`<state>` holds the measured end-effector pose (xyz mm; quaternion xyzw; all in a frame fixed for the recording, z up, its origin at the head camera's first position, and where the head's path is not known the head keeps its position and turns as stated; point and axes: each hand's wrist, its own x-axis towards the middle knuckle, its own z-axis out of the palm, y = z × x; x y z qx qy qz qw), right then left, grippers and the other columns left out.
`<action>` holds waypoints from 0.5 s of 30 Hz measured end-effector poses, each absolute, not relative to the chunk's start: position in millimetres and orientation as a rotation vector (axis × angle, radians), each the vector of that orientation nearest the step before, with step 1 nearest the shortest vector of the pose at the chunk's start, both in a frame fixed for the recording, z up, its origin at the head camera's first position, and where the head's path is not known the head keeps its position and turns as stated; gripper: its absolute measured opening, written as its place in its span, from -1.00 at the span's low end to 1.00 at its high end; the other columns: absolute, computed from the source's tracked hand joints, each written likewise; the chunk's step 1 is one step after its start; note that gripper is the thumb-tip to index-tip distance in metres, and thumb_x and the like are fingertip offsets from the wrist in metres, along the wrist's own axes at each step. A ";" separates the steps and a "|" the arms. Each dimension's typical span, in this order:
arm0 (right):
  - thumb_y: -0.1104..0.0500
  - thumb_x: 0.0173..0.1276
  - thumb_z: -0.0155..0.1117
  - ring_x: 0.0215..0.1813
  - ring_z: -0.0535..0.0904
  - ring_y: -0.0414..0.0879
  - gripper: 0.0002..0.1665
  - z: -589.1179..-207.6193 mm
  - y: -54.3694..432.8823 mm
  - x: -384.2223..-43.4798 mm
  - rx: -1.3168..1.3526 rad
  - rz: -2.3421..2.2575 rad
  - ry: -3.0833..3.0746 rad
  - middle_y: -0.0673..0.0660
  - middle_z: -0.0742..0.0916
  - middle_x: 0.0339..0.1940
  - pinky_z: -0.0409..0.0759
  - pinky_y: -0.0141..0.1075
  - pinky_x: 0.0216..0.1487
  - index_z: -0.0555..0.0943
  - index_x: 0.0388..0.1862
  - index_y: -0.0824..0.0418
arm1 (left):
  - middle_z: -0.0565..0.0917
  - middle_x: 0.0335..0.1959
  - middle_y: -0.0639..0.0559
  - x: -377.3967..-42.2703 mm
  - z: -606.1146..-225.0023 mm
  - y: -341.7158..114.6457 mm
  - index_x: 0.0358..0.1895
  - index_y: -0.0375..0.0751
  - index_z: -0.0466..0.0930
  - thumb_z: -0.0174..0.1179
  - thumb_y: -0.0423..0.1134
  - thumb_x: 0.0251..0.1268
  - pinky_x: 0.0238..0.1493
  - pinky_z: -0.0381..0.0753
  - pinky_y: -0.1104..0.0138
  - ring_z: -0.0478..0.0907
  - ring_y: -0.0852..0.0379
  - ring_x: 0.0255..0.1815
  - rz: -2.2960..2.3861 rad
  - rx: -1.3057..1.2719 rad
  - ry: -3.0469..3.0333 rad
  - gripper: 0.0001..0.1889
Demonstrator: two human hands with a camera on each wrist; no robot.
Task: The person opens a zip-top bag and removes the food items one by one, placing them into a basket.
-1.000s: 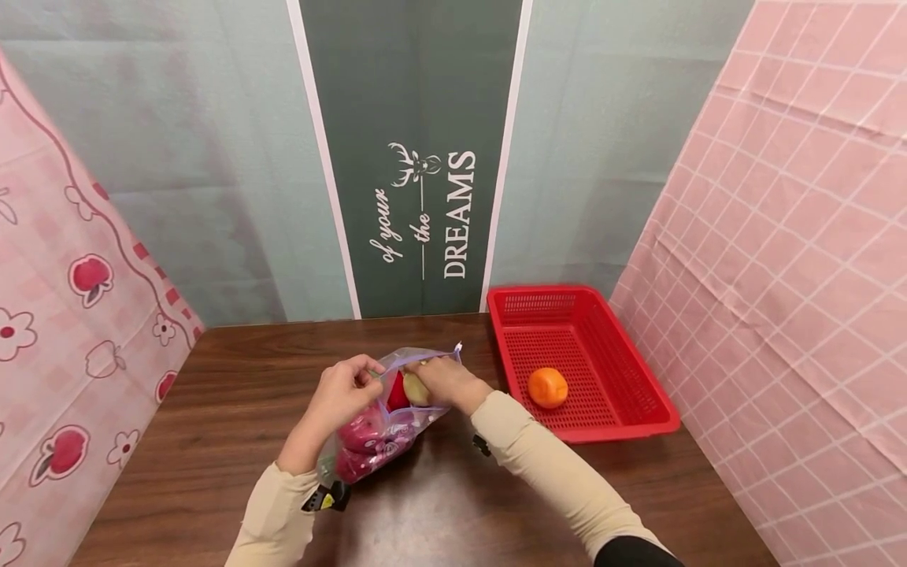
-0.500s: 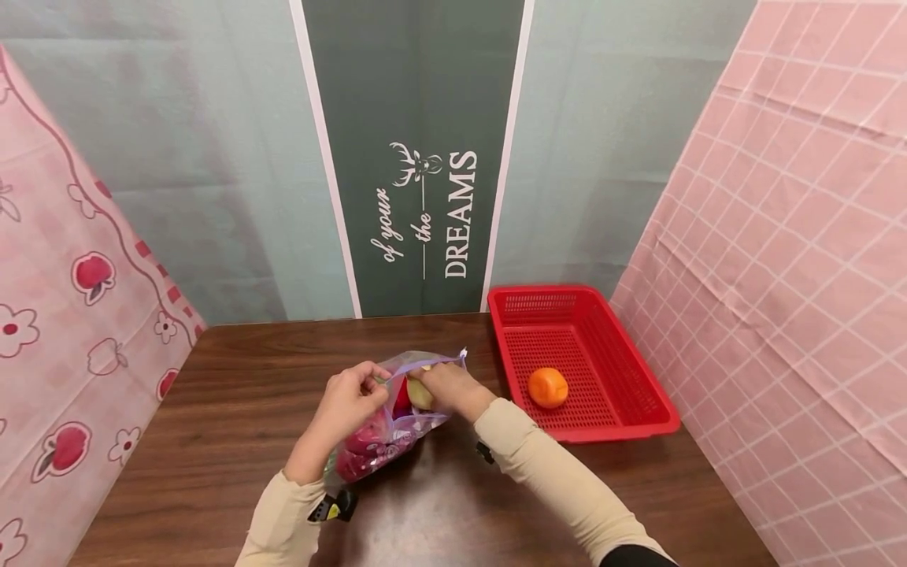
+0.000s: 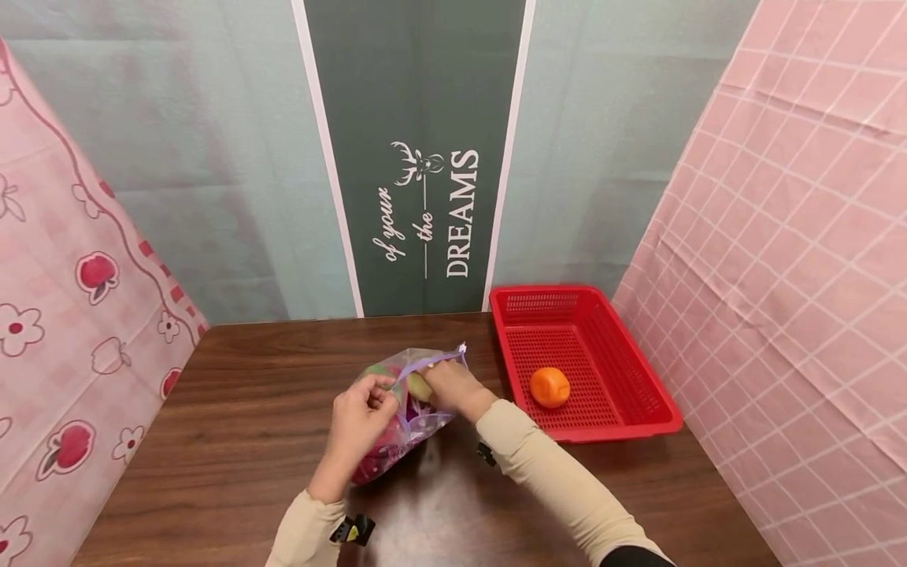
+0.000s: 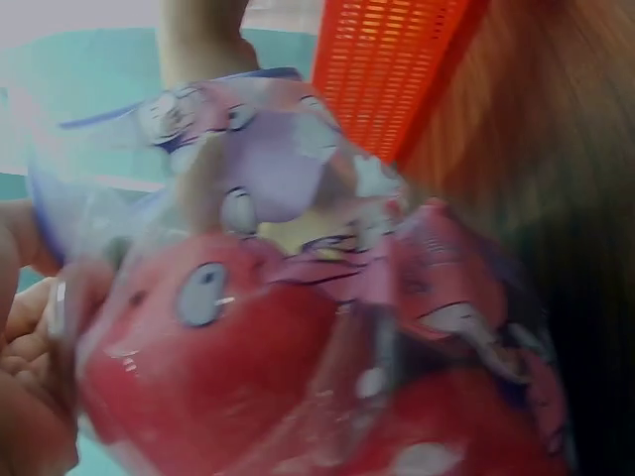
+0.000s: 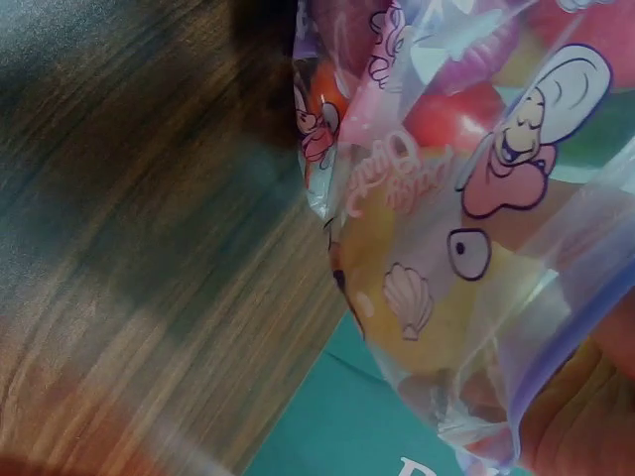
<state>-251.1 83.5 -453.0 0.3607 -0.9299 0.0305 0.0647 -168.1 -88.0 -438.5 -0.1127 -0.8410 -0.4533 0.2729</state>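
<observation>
Brown wood-grain table [image 3: 212,441], dark streaks, light glare toward the near edge. Behind it, grey-green backdrop [image 3: 198,157], slight creases, with dark green centre panel [image 3: 418,71] between two white stripes [image 3: 326,150]. On panel: white lettering [image 3: 462,213], turned sideways, "of your", "the", "DREAMS", plus white deer head [image 3: 430,163], also sideways. Left side: pale pink cloth [image 3: 42,260], red apples [image 3: 97,272], flowers [image 3: 20,329], wavy line, red-checked edging. Right side: pink cloth with white grid [image 3: 786,236], some folds. Right-wrist view shows table grain sharply, some green backdrop below.
</observation>
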 end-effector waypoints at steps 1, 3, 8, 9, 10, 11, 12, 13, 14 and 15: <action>0.21 0.01 0.37 -0.13 0.59 0.01 -0.49 -453.8 84.4 -251.6 1.090 0.096 -2.796 0.09 0.67 -0.20 0.49 -0.20 -0.05 0.55 0.02 0.07 | 0.50 -0.64 0.26 -168.8 -440.1 -87.1 -0.39 -0.14 0.63 0.17 -0.42 -0.17 -0.57 0.47 0.41 0.44 0.35 -0.63 -1.203 -0.306 -2.247 -0.81; 0.19 0.01 0.38 -0.15 0.59 0.01 -0.44 -454.0 86.3 -252.2 1.094 0.123 -2.792 0.09 0.66 -0.20 0.50 -0.20 -0.08 0.53 0.07 0.06 | 0.50 -0.63 0.26 -170.4 -442.6 -85.9 -0.39 -0.14 0.64 0.18 -0.41 -0.16 -0.56 0.47 0.41 0.45 0.35 -0.63 -1.180 -0.303 -2.234 -0.82; 0.15 -0.03 0.41 -0.26 0.56 -0.04 -0.46 -447.9 91.4 -250.7 1.105 0.186 -2.859 0.05 0.64 -0.31 0.51 -0.22 -0.23 0.54 0.01 0.03 | 0.50 -0.65 0.26 -169.5 -436.8 -84.1 -0.39 -0.11 0.64 0.17 -0.38 -0.15 -0.54 0.45 0.38 0.44 0.32 -0.62 -1.237 -0.223 -2.346 -0.82; 0.15 -0.05 0.42 -0.29 0.56 -0.05 -0.48 -446.2 92.2 -250.0 1.105 0.188 -2.876 0.03 0.63 -0.35 0.51 -0.22 -0.27 0.54 -0.03 0.02 | 0.50 -0.65 0.25 -168.4 -433.6 -83.8 -0.39 -0.10 0.64 0.17 -0.38 -0.15 -0.53 0.44 0.37 0.44 0.31 -0.62 -1.260 -0.199 -2.389 -0.82; 0.14 -0.06 0.43 -0.32 0.55 -0.07 -0.50 -444.4 93.0 -249.3 1.107 0.181 -2.892 0.02 0.62 -0.39 0.50 -0.22 -0.30 0.55 -0.07 0.02 | 0.50 -0.65 0.24 -167.2 -430.1 -83.6 -0.38 -0.10 0.64 0.16 -0.38 -0.15 -0.53 0.43 0.36 0.43 0.30 -0.62 -1.278 -0.178 -2.432 -0.82; 0.14 -0.08 0.43 -0.34 0.54 -0.08 -0.52 -442.9 93.6 -248.5 1.110 0.173 -2.902 0.01 0.61 -0.42 0.50 -0.22 -0.33 0.55 -0.10 0.02 | 0.50 -0.65 0.23 -165.9 -426.5 -83.4 -0.38 -0.10 0.63 0.16 -0.38 -0.14 -0.53 0.42 0.35 0.42 0.29 -0.62 -1.289 -0.159 -2.473 -0.82; 0.14 -0.09 0.44 -0.35 0.54 -0.08 -0.52 -441.3 94.1 -247.6 1.108 0.168 -2.911 0.00 0.61 -0.43 0.50 -0.22 -0.33 0.56 -0.11 0.02 | 0.51 -0.66 0.22 -164.5 -423.1 -83.2 -0.37 -0.11 0.63 0.16 -0.38 -0.13 -0.53 0.41 0.34 0.42 0.28 -0.63 -1.288 -0.145 -2.513 -0.81; 0.14 -0.10 0.45 -0.35 0.54 -0.09 -0.53 -440.2 94.6 -246.9 1.107 0.157 -2.915 -0.01 0.60 -0.44 0.50 -0.22 -0.34 0.56 -0.13 0.01 | 0.50 -0.66 0.21 -162.6 -419.3 -82.9 -0.36 -0.13 0.63 0.16 -0.39 -0.13 -0.53 0.40 0.32 0.40 0.25 -0.63 -1.280 -0.134 -2.544 -0.81; 0.15 -0.10 0.45 -0.36 0.53 -0.10 -0.56 -439.4 95.0 -246.3 1.103 0.150 -2.918 -0.02 0.59 -0.46 0.50 -0.22 -0.35 0.57 -0.16 0.01 | 0.51 -0.66 0.19 -160.5 -415.7 -82.6 -0.35 -0.14 0.63 0.16 -0.39 -0.11 -0.52 0.39 0.30 0.40 0.24 -0.63 -1.265 -0.126 -2.569 -0.82; 0.15 -0.10 0.45 -0.38 0.52 -0.10 -0.59 -438.5 95.3 -245.8 1.098 0.152 -2.919 -0.02 0.59 -0.47 0.49 -0.23 -0.36 0.58 -0.19 0.02 | 0.50 -0.66 0.19 -158.0 -412.6 -82.1 -0.34 -0.15 0.62 0.17 -0.39 -0.09 -0.52 0.38 0.28 0.40 0.22 -0.63 -1.243 -0.119 -2.589 -0.83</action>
